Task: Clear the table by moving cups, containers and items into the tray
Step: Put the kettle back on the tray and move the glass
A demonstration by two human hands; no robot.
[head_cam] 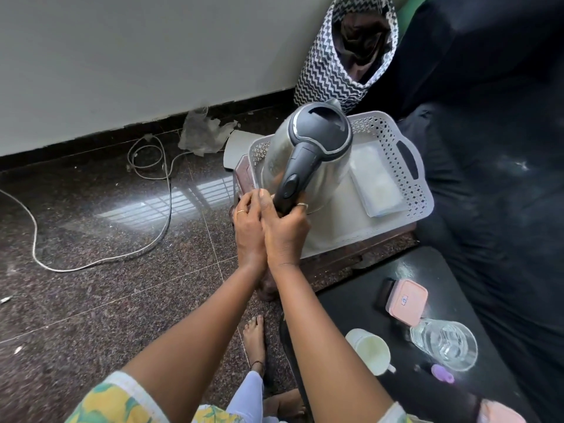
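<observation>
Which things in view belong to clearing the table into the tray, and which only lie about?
Job: kettle, gripped by left hand and right hand; tray; clear container in it; white cup, glass, pink-lidded box on black table.
Lying about: floor cable, crumpled plastic, zigzag bag.

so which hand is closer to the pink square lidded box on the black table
Right. The right hand, gripping the handle of the steel kettle, is up-left of the pink square lidded box; the left hand sits further left, beside it on the kettle.
</observation>
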